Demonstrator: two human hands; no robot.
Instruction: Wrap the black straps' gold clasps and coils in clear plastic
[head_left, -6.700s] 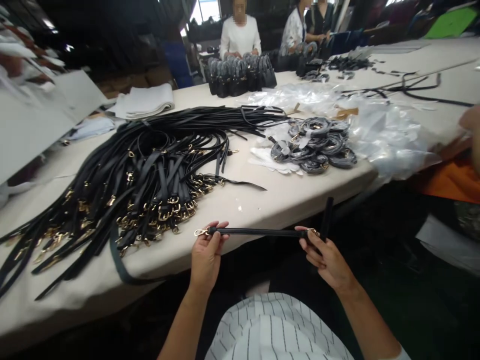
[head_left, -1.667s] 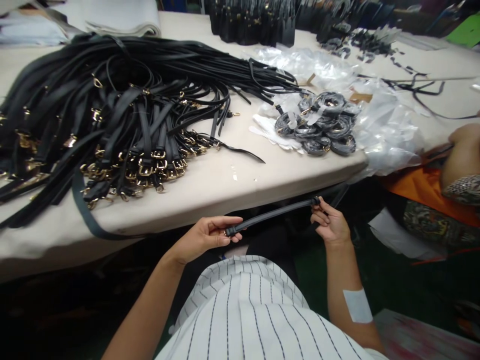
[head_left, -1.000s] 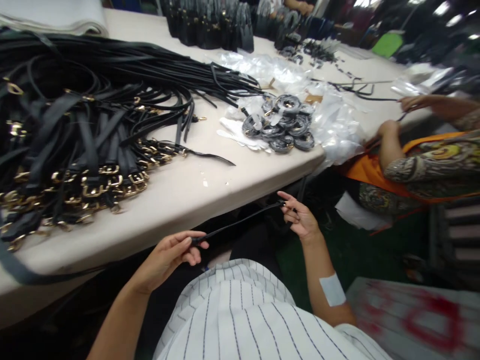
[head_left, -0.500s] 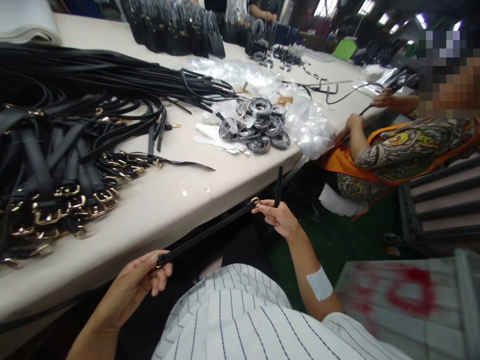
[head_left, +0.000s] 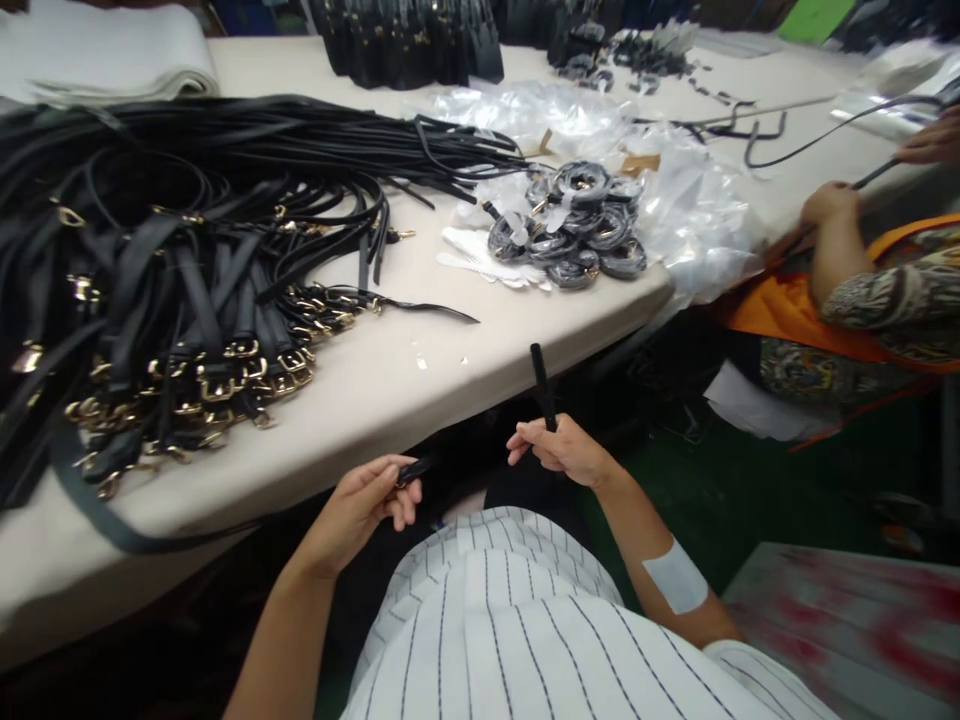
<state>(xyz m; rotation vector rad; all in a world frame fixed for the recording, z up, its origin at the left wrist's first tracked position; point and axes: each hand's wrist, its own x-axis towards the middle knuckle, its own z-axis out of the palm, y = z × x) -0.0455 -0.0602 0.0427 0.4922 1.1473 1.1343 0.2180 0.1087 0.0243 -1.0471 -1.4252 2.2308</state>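
My left hand (head_left: 375, 492), in front of the table edge, pinches a black strap (head_left: 415, 470) between thumb and fingers. Beyond the fingertips the strap fades into the dark below the table. My right hand (head_left: 562, 448) is a little apart from it on the right, its fingers closed around a slim black pen-like stick (head_left: 541, 378) that points up. Its exact kind cannot be made out. On the table to the left lies a heap of black straps with gold buckles (head_left: 225, 375).
Coiled wrapped straps (head_left: 581, 225) lie near the table (head_left: 390, 390) edge, beside clear plastic bags (head_left: 694, 220). Black handbags (head_left: 409, 45) and a stack of white sheets (head_left: 120, 50) stand behind. At the right, a co-worker's hand (head_left: 831, 205) holds a dark strap.
The strap's gold buckle has left my right fingers and no longer shows there. My left hand has moved closer to my right hand. The view has turned left and down.
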